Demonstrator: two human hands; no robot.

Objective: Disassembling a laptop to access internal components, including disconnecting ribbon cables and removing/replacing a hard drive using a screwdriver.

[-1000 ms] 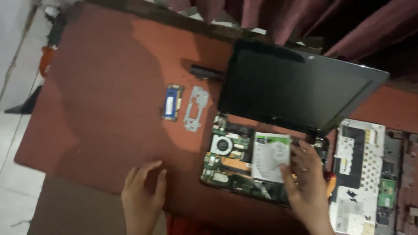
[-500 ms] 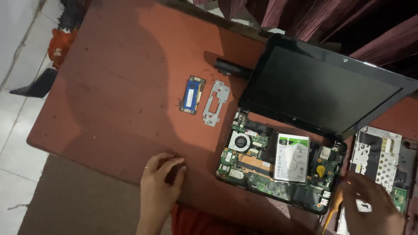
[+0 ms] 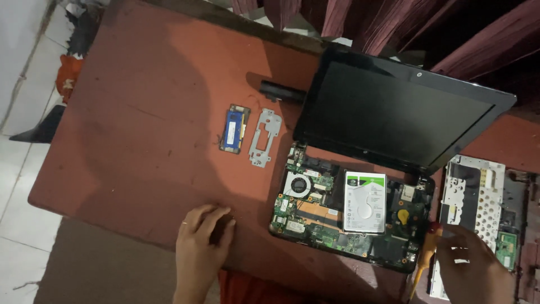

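An opened laptop lies with its dark screen (image 3: 394, 115) tilted back and its green circuit board (image 3: 315, 217) bare. On the board sit a round fan (image 3: 297, 184) and a silver hard drive (image 3: 365, 201). My left hand (image 3: 201, 243) rests on the red-brown table (image 3: 140, 112) left of the laptop, fingers loosely bent, holding nothing. My right hand (image 3: 472, 269) lies with its fingers apart over the lower edge of a removed white metal keyboard panel (image 3: 472, 188). Its fingertips are next to a yellow-handled screwdriver (image 3: 423, 260).
A blue memory module (image 3: 233, 128) and a grey metal bracket (image 3: 264, 137) lie side by side left of the screen. A black battery bar (image 3: 281, 92) lies behind them. Dark red curtains (image 3: 349, 22) hang at the back. White floor tiles (image 3: 17, 169) are at left.
My right hand has left the laptop's board and moved right, down to the keyboard panel. My left hand has stayed on the table. The camera view has shifted.
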